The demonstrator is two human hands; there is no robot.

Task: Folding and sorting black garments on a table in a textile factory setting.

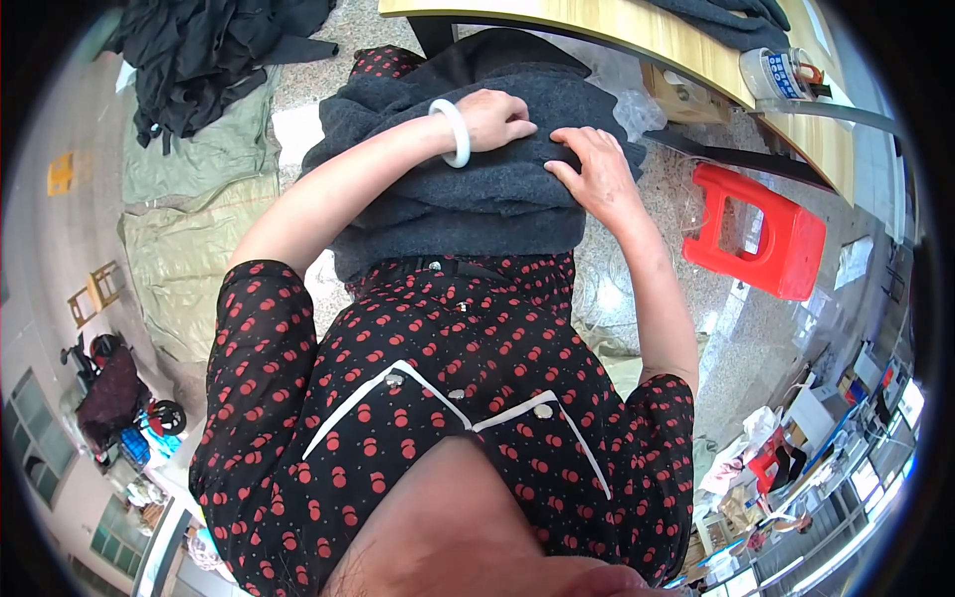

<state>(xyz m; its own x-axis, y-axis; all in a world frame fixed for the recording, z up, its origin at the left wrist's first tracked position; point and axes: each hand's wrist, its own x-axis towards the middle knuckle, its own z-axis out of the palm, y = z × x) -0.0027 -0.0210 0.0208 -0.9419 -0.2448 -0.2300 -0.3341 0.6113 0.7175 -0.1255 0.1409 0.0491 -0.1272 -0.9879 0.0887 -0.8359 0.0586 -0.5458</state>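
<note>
A thick pile of folded dark grey cloth (pixel 453 204) lies across my lap. My left hand (pixel 487 121), with a white bangle (pixel 454 133) on its wrist, is on top of the pile. Its fingers are curled together into the cloth and partly out of sight. To its right, my right hand (pixel 599 179) lies on the right side of the pile. The right thumb is spread from the fingers, and nothing shows between them. A small gap of cloth separates the two hands.
Ahead to the right stands a wooden-topped table (pixel 696 45) carrying a cup-like container (pixel 771 75) and more dark cloth (pixel 736 20). A red plastic stool (pixel 786 239) is on the floor at right. Black garments (pixel 199 70) lie heaped on green sheeting (pixel 189 179) at far left.
</note>
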